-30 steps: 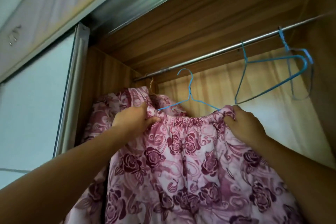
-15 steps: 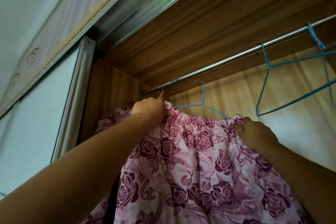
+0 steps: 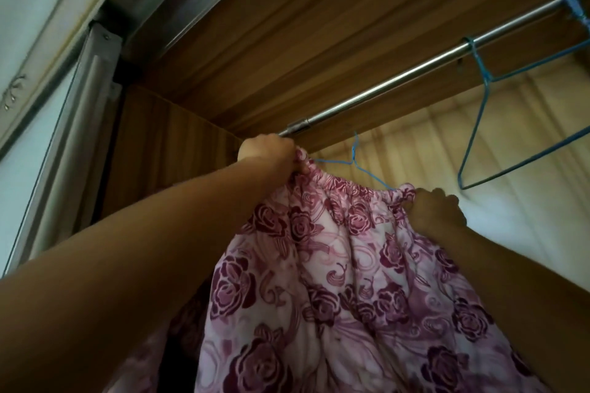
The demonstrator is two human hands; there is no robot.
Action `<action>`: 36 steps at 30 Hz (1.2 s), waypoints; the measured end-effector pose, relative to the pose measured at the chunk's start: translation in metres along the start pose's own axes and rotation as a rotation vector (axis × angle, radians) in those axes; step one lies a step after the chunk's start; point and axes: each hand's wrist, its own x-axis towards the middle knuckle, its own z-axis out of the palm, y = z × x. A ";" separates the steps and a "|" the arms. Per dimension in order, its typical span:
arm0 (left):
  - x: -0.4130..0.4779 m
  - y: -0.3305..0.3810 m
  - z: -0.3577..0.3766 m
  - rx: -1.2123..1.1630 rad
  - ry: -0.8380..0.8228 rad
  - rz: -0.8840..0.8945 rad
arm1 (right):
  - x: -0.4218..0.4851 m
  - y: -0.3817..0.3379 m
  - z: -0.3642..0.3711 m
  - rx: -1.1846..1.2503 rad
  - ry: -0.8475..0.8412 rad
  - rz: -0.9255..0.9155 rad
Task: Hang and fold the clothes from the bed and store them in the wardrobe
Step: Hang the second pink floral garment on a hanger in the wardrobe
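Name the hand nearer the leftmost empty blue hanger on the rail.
Right. The right hand grips the floral garment's waistband below-left of that hanger; the left hand grips its far end.

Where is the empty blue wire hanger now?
The empty blue wire hanger hangs from the silver metal rod at the upper right of the head view, right of the pink rose-patterned garment, above the right hand.

1. Left arm: bare, reaching up from the lower left, nearly straight.
2. Left hand [image 3: 266,151]: fingers curled, gripping the gathered top edge of the floral garment [image 3: 335,265].
3. Right arm: bare, forearm angled up from the lower right.
4. Right hand [image 3: 439,212]: back of the hand facing the camera, fingers curled round the same edge.
5. The right hand sits lower than the left, and the two are well apart.
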 end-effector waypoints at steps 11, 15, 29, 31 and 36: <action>-0.008 -0.045 -0.030 0.005 0.017 -0.108 | 0.037 -0.076 -0.013 0.164 -0.030 -0.036; -0.028 -0.050 -0.023 0.076 -0.018 -0.139 | 0.022 -0.093 0.000 0.182 -0.105 -0.078; -0.090 -0.035 -0.008 -0.191 -0.171 -0.063 | -0.047 -0.022 0.024 0.224 -0.265 -0.236; -0.108 -0.029 -0.007 -0.103 -0.162 -0.085 | -0.068 -0.003 0.017 0.192 -0.291 -0.244; -0.176 0.003 -0.001 0.053 0.058 0.204 | -0.115 0.037 -0.012 0.108 -0.328 -0.276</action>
